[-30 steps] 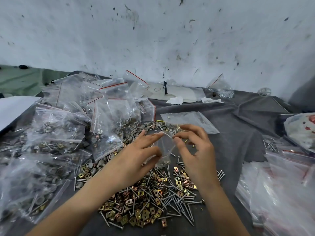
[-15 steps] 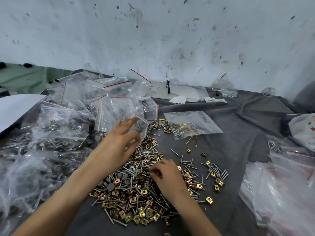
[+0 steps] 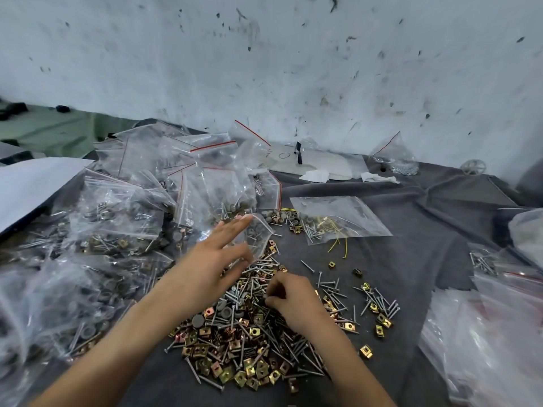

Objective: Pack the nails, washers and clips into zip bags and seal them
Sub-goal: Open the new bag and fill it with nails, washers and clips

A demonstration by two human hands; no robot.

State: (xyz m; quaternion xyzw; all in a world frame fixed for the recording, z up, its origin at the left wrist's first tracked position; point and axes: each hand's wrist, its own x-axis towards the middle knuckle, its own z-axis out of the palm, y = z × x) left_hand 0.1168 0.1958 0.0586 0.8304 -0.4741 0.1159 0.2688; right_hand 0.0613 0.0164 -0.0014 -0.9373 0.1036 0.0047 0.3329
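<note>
Head view: in the middle of the grey cloth (image 3: pixel 417 259) lies the loose pile (image 3: pixel 244 333) of nails, grey washers and brass clips, all mixed together. The right hand (image 3: pixel 293 299) is on top of it, fingers curled and the tips drawn together, pinching into the parts; which piece they hold I cannot tell. The left hand (image 3: pixel 217 259) reaches to the far edge of the pile with fingers stretched and a little apart, lying on a clear zip bag (image 3: pixel 261 230); the motion blur hides the thumb.

Just behind, a flat bag (image 3: pixel 338 218) holds only a few nails and yellow wires. On the left stands a big heap of filled bags (image 3: pixel 123 218), so I judge much packing is done. What is left is the whole loose pile, some scattered nails and clips (image 3: pixel 379 306) beside it, and a stack of bags (image 3: pixel 484 342) at the right that look empty.
</note>
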